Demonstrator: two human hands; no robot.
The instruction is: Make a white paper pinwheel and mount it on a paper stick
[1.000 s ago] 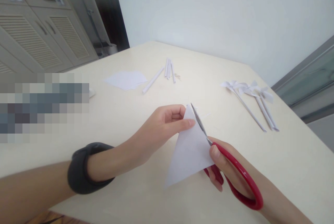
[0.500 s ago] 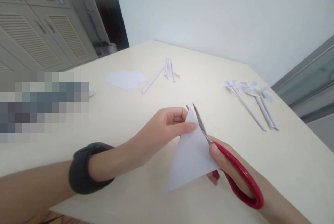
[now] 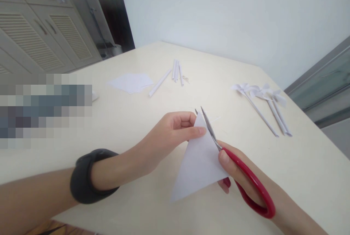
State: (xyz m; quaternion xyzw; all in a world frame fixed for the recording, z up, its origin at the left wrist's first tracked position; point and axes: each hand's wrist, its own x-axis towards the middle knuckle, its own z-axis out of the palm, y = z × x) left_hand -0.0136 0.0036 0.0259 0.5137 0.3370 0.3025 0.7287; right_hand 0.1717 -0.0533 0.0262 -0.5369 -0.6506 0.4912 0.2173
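Observation:
A white folded paper triangle (image 3: 201, 156) hangs above the table, pinched near its top corner between the thumb and fingers of my left hand (image 3: 179, 129). My right hand (image 3: 237, 165) grips red-handled scissors (image 3: 251, 176), its thumb through one loop. The blades are slightly apart and lie along the paper's right edge, pointing away from me; one tip shows behind the paper's top corner. Part of the right-hand fingers is hidden behind the paper and the handle. A black band sits on my left wrist.
Several paper pinwheels (image 3: 262, 92) on rolled sticks lie at the right of the table (image 3: 131, 198). Toward the back are paper sheets (image 3: 131, 83), a long paper tube (image 3: 160, 83), several thin paper rolls (image 3: 176, 70) and small thin bits (image 3: 186, 79). A blurred-out patch covers the left.
Hardly anything differs. The scissors and paper have shifted very slightly up and left in view, and the blades look a touch closer together.

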